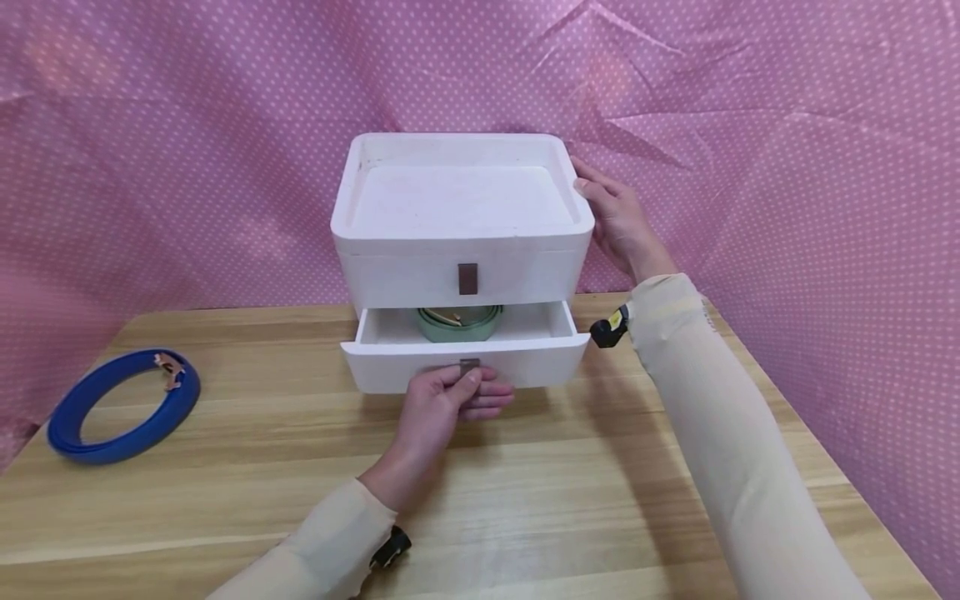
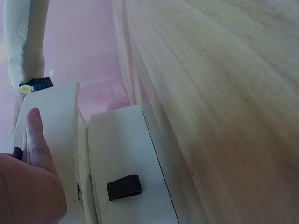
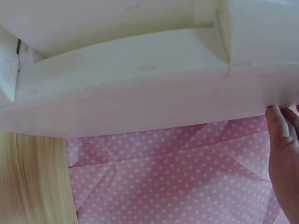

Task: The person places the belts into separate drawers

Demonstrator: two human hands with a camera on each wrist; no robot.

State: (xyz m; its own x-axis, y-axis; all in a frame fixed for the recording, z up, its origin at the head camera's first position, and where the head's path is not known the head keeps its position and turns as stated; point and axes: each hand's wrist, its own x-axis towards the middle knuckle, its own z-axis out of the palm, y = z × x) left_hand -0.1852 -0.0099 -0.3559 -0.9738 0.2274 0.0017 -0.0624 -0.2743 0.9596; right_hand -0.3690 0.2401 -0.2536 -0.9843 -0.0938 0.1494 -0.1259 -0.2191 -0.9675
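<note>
Left hand point(image 1: 442, 402) pinching the pull tab point(image 1: 469, 365) of the half-open lower drawer point(image 1: 465, 357), fingers curled around it. Right hand point(image 1: 611, 218) pressed flat, fingers straight, against the white drawer box point(image 1: 457, 218) side. Green belt point(image 1: 459, 322) coiled inside the drawer.

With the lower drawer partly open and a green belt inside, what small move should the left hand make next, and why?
Probably the left hand should push the lower drawer straight in. It pinches the drawer's tab, the green belt already lies coiled inside, and the right hand braces the box against sliding. A pull further out is also possible; the pictures alone do not settle which.
</note>
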